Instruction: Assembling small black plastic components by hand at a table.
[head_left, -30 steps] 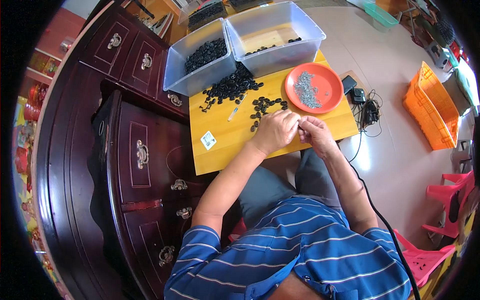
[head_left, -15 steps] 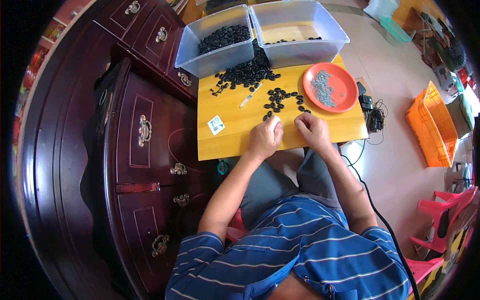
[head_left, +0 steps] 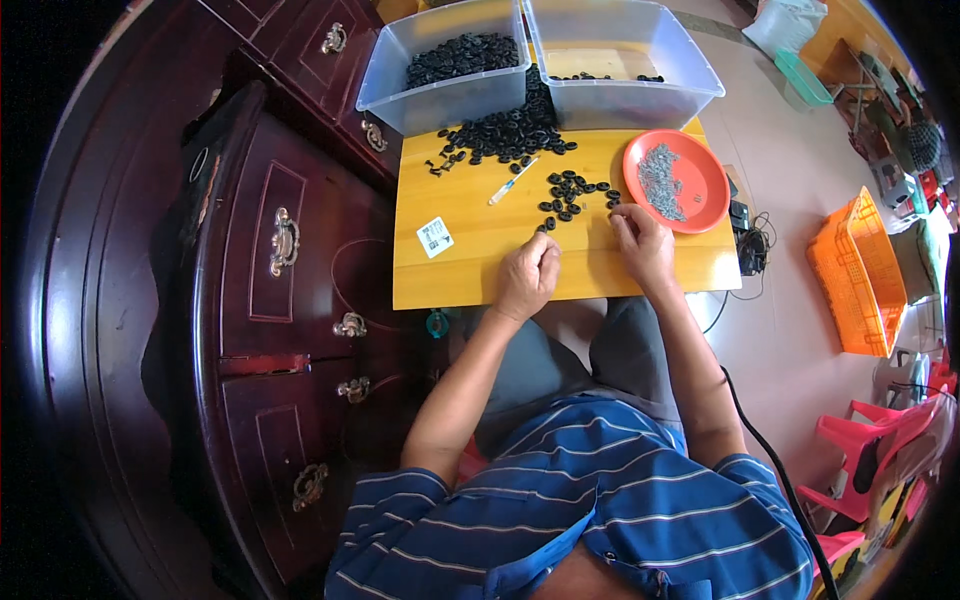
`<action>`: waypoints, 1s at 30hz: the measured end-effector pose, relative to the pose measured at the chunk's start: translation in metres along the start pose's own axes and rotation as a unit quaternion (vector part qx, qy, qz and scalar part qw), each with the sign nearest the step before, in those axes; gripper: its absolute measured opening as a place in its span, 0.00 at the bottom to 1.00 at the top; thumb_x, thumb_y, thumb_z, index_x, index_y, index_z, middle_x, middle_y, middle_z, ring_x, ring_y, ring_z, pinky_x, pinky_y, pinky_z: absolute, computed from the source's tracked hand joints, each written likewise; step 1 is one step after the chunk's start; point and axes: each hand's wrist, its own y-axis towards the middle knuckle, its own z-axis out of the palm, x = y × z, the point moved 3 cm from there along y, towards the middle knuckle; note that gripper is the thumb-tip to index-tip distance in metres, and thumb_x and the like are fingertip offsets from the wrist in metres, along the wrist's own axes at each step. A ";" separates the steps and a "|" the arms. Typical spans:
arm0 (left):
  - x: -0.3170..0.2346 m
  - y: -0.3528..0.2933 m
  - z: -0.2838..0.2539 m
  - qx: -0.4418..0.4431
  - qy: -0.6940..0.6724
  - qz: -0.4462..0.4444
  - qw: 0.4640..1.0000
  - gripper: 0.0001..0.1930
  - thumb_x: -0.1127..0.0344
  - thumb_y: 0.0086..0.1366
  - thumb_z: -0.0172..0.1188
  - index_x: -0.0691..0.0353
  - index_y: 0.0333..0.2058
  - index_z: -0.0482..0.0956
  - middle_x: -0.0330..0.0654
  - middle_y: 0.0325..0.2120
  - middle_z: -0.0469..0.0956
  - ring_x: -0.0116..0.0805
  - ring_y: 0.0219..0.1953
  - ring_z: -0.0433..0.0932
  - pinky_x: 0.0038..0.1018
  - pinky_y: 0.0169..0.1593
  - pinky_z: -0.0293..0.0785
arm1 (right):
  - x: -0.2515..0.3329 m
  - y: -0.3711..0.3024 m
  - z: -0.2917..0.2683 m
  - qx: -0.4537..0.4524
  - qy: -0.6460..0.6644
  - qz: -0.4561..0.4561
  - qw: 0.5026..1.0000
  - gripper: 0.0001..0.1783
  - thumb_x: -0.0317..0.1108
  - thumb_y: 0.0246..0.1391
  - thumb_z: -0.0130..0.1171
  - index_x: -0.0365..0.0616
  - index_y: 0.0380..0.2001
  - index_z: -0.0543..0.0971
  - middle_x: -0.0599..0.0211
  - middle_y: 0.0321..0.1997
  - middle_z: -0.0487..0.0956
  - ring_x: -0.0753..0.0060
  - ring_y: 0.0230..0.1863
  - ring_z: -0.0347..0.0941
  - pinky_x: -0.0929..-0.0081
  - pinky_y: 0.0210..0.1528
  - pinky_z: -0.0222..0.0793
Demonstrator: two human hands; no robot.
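Observation:
My left hand [head_left: 528,275] is closed in a loose fist over the front of the yellow table [head_left: 460,280], next to a black oval ring-shaped piece [head_left: 550,225]. Whatever its fingers hold is hidden. My right hand [head_left: 646,248] has its thumb and fingertips pressed together beside more black pieces [head_left: 612,194], just below the red plate [head_left: 716,190]; I cannot make out anything in the pinch. Small grey metal-like parts [head_left: 660,180] are heaped on that plate. Between and beyond my hands lies a loose group of black oval pieces [head_left: 570,190].
Two clear plastic bins [head_left: 435,105] stand at the table's far side, with a pile of black pieces [head_left: 515,128] spilling before them. A thin pen-like stick [head_left: 512,182] and a white label [head_left: 434,237] lie leftward. A dark cabinet [head_left: 290,230] borders the left; an orange crate [head_left: 860,275] stands right.
My right hand has moved right and a little away from me, to the plate's near edge. The gap between my hands has widened. The whole view has shifted slightly.

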 end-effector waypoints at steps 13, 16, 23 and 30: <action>-0.003 0.004 0.004 0.023 0.014 -0.018 0.999 0.02 0.71 0.64 0.58 0.62 0.33 0.75 0.50 0.25 0.79 0.51 0.28 0.80 0.38 0.31 0.75 | -0.004 -0.036 0.019 0.100 0.264 0.088 0.955 0.09 0.29 0.60 0.58 0.39 0.42 0.81 0.73 0.29 0.80 0.83 0.29 0.73 0.81 0.34 0.71; -0.010 0.005 0.009 0.024 0.014 -0.001 1.000 0.03 0.71 0.66 0.56 0.64 0.34 0.76 0.46 0.22 0.78 0.39 0.25 0.80 0.30 0.31 0.74 | -0.008 -0.039 0.020 0.113 0.278 0.089 0.950 0.10 0.29 0.60 0.58 0.40 0.44 0.80 0.74 0.29 0.79 0.86 0.29 0.72 0.82 0.34 0.70; -0.019 0.016 0.023 0.063 0.025 -0.009 0.998 0.05 0.69 0.67 0.55 0.64 0.35 0.76 0.51 0.26 0.79 0.50 0.30 0.81 0.36 0.33 0.75 | -0.010 -0.037 0.018 0.114 0.298 0.052 0.946 0.10 0.28 0.58 0.59 0.40 0.43 0.77 0.76 0.29 0.77 0.87 0.30 0.71 0.82 0.35 0.70; -0.020 0.013 0.028 0.062 0.045 0.007 0.997 0.06 0.67 0.67 0.56 0.64 0.35 0.76 0.50 0.27 0.80 0.51 0.31 0.81 0.38 0.35 0.76 | -0.015 -0.039 0.023 0.117 0.291 0.047 0.948 0.07 0.27 0.57 0.60 0.40 0.39 0.76 0.74 0.30 0.78 0.86 0.32 0.72 0.82 0.36 0.70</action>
